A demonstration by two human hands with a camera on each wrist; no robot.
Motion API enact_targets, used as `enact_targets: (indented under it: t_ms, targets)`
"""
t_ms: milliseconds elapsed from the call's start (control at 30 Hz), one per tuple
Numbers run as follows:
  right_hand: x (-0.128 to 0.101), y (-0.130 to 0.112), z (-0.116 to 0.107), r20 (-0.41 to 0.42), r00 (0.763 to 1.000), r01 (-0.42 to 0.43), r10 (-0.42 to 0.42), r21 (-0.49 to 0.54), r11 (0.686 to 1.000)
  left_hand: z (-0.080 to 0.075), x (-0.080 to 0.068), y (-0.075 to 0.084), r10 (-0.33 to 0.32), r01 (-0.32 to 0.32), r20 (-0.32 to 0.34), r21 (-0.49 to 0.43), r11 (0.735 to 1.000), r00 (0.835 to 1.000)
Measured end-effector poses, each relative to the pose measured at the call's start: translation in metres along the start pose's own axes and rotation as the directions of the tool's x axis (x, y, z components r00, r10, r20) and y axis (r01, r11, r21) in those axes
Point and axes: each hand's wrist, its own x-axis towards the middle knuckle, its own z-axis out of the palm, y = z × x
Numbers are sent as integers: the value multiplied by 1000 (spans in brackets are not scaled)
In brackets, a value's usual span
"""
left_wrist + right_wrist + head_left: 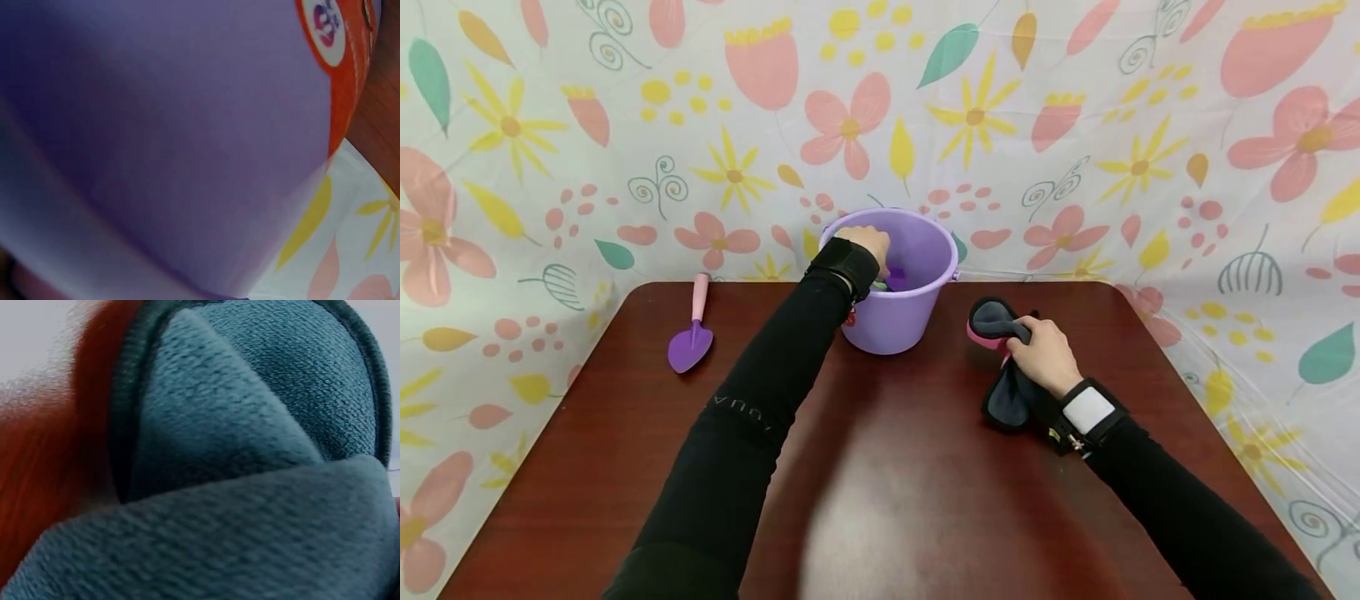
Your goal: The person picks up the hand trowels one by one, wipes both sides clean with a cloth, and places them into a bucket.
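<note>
My left hand (867, 240) reaches over the near left rim into a light purple bucket (891, 321); its fingers are hidden inside. Close to that hand, a darker purple item (897, 278) and a bit of green show in the bucket. In the left wrist view the bucket's outer wall (187, 125), with an orange label, fills most of the frame. My right hand (1047, 354) grips a folded, soft grey fabric piece (1009, 398) with black edging and a pink side, at the right of the table. Its grey weave (219, 419) shows up close in the right wrist view.
A small trowel (691, 346) with a purple blade and pink handle lies at the table's back left. The brown table (880, 500) ends at the back against a flower-patterned cloth (850, 167), with the bucket near that edge.
</note>
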Motion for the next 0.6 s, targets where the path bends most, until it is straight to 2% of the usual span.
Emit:
enact_targets:
  t_ms: [200, 333, 433, 600]
  targets:
    - [3, 8, 12, 78, 994, -77, 79, -27, 997, 2, -9, 0, 36, -36, -104, 10, 999, 994]
    - [6, 9, 19, 107, 990, -88, 91, -37, 995, 12, -1, -3, 30, -29, -157, 11, 1000, 987]
    - [8, 8, 24, 126, 987, -99, 104, -48, 994, 18, 7, -4, 16, -15, -138, 11, 1000, 990]
    - [12, 5, 30, 172, 976, -123, 134, -71, 990, 24, 20, -6, -20, 19, -36, -32, 999, 999]
